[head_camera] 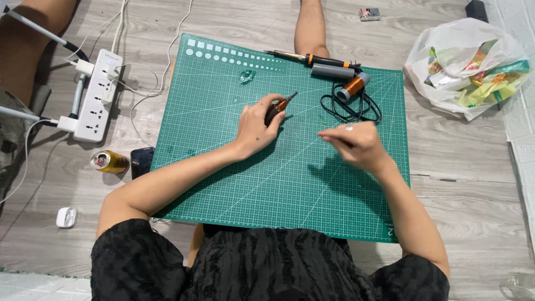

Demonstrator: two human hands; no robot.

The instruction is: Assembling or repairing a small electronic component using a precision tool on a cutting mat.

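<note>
Head-camera view: we look down on a large green cutting mat with a white grid (290, 184) lying on a grey wood-grain floor. Our left hand (257, 125) rests on the mat near its middle, fingers curled around a small dark tool with an orange collar and a thin metal tip (283, 105); the tip sticks out past the fingers, pointing up and to the right, away from us. Our right hand (356, 144) hovers over the mat to the right of the left hand, fingertips drawn together as if pinching something; it is blurred, so we cannot tell what, if anything, it grips. Just beyond the right hand lies a grey cylinder wound with copper-coloured wire (353, 86), with a loop of thin black cable (350, 108) beside it. At the mat's far edge sits a long black-and-orange-handled tool with a metal shaft (312, 58), and a grey tube (332, 70) lies touching it. Off the mat to the left are a white power strip (99, 95) and a gold drink can on its side (110, 161); to the right, a white plastic bag of wrappers (465, 67).
</note>
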